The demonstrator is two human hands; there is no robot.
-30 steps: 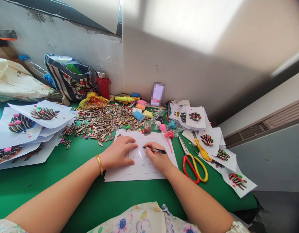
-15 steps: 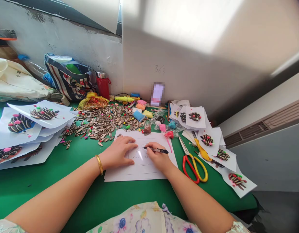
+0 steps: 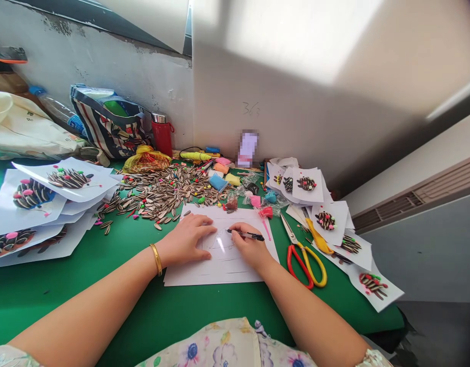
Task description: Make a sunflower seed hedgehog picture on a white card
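Note:
White paper [image 3: 204, 275] lies on the green tabletop in front of me, bearing a thin line drawing [image 3: 222, 240] between my hands. My left hand [image 3: 189, 239] rests flat on the sheet's left part, fingers apart. In my right hand [image 3: 250, 250] a black pen [image 3: 250, 235] is pinched, its tip at the drawing's upper right. Just past the paper's far edge spreads a heap of striped sunflower seeds [image 3: 158, 191]. Scissors [image 3: 304, 257] with red and yellow handles lie to the right of my right hand.
Paper cards with seed figures [image 3: 68, 193] are stacked at left, and more cards [image 3: 328, 220] overlap at right near a yellow cutter [image 3: 319, 237]. Soft clay packs [image 3: 218, 182], a red flask [image 3: 162, 135], a striped bag [image 3: 110, 122] and a blurred phone [image 3: 247, 148] stand toward the wall.
My right hand and the pen have shifted very slightly to the right and up along the drawing. My left hand stays in place.

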